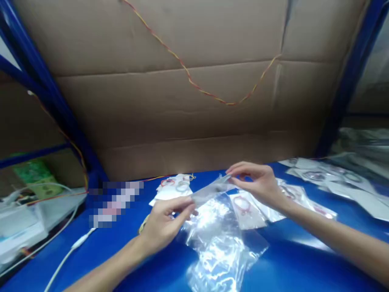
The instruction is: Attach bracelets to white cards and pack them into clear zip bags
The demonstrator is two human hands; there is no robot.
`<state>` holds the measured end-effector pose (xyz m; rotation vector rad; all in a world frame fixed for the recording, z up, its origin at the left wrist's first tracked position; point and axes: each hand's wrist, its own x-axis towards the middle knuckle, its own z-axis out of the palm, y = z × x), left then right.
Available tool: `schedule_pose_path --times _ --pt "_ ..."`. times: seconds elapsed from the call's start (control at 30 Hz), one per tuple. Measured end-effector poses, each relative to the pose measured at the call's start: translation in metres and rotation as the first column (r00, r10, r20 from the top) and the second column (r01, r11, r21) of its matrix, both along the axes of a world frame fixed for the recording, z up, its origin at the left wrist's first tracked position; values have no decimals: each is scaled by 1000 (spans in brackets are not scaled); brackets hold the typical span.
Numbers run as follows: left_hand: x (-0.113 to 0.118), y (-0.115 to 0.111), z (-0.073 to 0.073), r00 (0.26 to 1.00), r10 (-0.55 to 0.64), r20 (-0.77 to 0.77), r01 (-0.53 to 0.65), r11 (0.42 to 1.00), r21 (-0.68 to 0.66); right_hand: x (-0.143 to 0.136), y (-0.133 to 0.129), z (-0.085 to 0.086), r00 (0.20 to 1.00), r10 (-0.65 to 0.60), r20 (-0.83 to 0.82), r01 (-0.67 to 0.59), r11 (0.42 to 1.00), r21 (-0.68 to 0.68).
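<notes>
My left hand (167, 221) pinches the lower left end of a clear plastic bag (212, 190). At its upper right end, my right hand (255, 182) grips the same bag between thumb and fingers. The bag is stretched at a slant between the two hands, above the blue table (142, 271). Below it lies a loose heap of shiny clear bags (221, 255). A bagged card with a red ring-shaped item (242, 204) rests just under my right hand. White cards with ring-shaped items (176, 185) lie behind my left hand.
More bagged cards (337, 176) spread over the right side. A white cable (79, 239) runs along the left, near a white device (20, 231). Blue frame posts (60, 105) flank a cardboard wall (194, 121), where a red-yellow twisted wire (212, 96) hangs.
</notes>
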<state>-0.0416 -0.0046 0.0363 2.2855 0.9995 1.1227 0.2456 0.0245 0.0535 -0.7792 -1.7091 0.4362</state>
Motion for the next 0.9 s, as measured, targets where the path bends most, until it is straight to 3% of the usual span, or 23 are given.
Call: schedule_pose_path --times 0.1,0.2,0.3,0.4,0.5,0.57,0.67,0.7,0.77,0.8,0.9 --pt "-1 3 -2 997 28 76 -26 999 -30 15 17 8 995 -23 -96 5 982 -188" --pt "-2 4 -4 998 44 37 -46 998 52 22 40 17 969 -53 -241 -21 955 -295" --pt "-3 1 -5 999 6 -33 0 984 181 6 61 25 938 -97 -331 -25 938 -345" --pt "-3 -3 -4 999 -7 -49 17 978 210 -28 76 28 952 -8 -305 -121 908 -402" --pt "-2 -4 -2 1000 6 -24 -3 988 155 -55 81 26 965 171 -197 -251 810 -530" --pt "-2 -3 -2 1000 23 9 -23 994 104 -60 78 23 969 236 -75 -236 787 -570" --pt "-1 2 -2 994 68 80 -68 998 -2 -50 66 22 961 275 9 -228 814 -534" --pt "0 4 -3 991 84 108 -79 995 -54 -44 60 23 944 330 -3 -280 797 -534" --pt "1 8 -5 981 105 164 -76 982 -172 -32 46 27 867 498 -20 -419 708 -569" --pt "1 9 -6 977 105 187 -60 971 -233 -27 38 29 844 537 11 -437 698 -567" --pt "2 12 -6 972 81 220 0 938 -346 -19 22 30 837 518 175 -357 760 -543"
